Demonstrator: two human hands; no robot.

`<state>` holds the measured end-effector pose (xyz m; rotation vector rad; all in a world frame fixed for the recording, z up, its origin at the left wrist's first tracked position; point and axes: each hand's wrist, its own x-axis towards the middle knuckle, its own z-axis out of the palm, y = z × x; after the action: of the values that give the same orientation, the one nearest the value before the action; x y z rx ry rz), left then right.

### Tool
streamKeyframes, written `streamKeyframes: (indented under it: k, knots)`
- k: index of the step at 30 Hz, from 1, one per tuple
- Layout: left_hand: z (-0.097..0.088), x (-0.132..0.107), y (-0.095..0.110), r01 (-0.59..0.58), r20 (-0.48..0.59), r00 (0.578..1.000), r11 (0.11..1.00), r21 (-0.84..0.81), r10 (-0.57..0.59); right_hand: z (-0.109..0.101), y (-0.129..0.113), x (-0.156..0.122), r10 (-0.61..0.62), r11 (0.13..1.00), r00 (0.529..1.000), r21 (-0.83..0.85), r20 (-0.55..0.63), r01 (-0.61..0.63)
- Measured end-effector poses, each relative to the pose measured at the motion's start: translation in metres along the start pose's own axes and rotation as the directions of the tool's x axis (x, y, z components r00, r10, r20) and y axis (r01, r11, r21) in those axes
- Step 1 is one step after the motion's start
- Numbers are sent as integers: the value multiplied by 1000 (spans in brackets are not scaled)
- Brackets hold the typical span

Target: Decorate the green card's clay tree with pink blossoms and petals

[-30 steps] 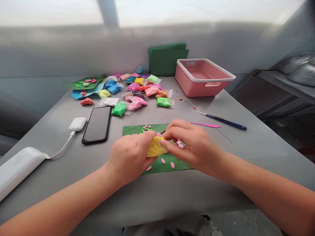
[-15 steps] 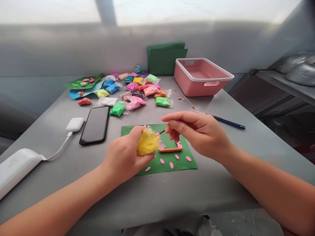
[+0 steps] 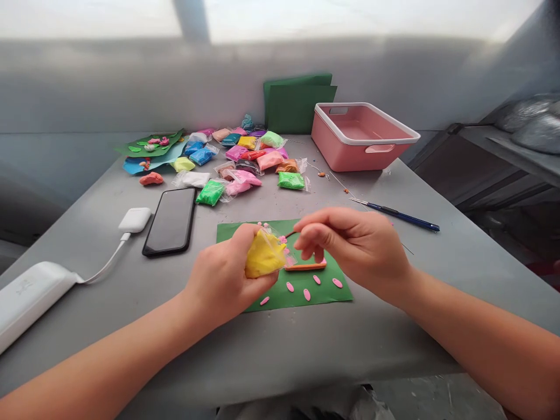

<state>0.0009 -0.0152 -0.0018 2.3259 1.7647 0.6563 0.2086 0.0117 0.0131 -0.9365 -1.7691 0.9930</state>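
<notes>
My left hand is closed around a clear bag of yellow clay, its open end facing right. Just right of the bag, my right hand hovers with thumb and fingertips brought together. Whatever they pinch, if anything, is too small to make out. Beneath both hands lies a green sheet. It carries an orange clay strip, small pink clay shapes partly hidden by my hands, and several pink ovals near its front edge.
Several bags of coloured clay lie at the back. A phone, white earbud case and power bank sit left. A pink basket stands back right, a blue pen-like tool nearer. Green boards lean on the wall.
My right hand has moved slightly down, and its fingers have curled a little. The left hand still holds the yellow clay bag, nearly unmoved. The view has shifted slightly.
</notes>
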Motion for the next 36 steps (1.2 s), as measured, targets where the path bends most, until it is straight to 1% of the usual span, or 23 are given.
streamKeyframes:
  k: [3, 5, 8, 11, 14, 16, 18, 19, 21, 24, 27, 30, 33, 36]
  knots:
    - [-1, 1, 1, 19, 7, 1000, 1000, -1, -19, 0, 0, -1, -78, 993, 997, -91, -13, 76]
    - [-2, 1, 1, 43, 5, 999, 999, -5, -43, 1, 1, -2, -151, 983, 988, -105, -13, 149]
    - [-3, 1, 2, 91, 4, 996, 995, -39, -91, 3, 2, -5, -274, 951, 962, -147, 8, 273]
    - [-2, 1, 2, 120, -9, 993, 988, -101, -121, 6, 2, -8, -333, 919, 943, -215, 25, 330]
    - [-1, 1, 2, 114, -25, 993, 983, -142, -119, 9, 3, -11, -377, 898, 925, -226, 48, 378]
    - [-1, 0, 2, 101, -31, 994, 983, -155, -107, 10, 4, -12, -435, 869, 897, -222, 81, 442]
    - [1, -1, 2, 78, -42, 995, 984, -159, -86, 12, 5, -13, -464, 849, 878, -222, 119, 479]
    - [1, -1, 1, 65, -50, 996, 985, -159, -73, 12, 5, -14, -459, 849, 878, -227, 132, 478]
    - [3, -3, 0, 29, -76, 996, 986, -162, -41, 14, 5, -16, -416, 868, 898, -233, 143, 439]
    - [6, -5, -2, -31, -120, 993, 984, -175, 10, 16, 3, -17, -296, 931, 944, -176, 143, 319]
    - [7, -6, -3, -61, -121, 992, 982, -178, 40, 16, 0, -16, -212, 965, 961, -115, 176, 234]
    - [6, -5, -2, -44, -82, 996, 981, -191, 29, 15, -2, -17, -219, 965, 957, -99, 189, 241]
    - [3, -4, 0, -4, -58, 998, 978, -209, -8, 15, -3, -17, -248, 965, 962, -60, 114, 256]
    - [2, -4, 0, 14, -62, 998, 979, -201, -27, 16, -2, -18, -238, 969, 970, -61, 53, 241]
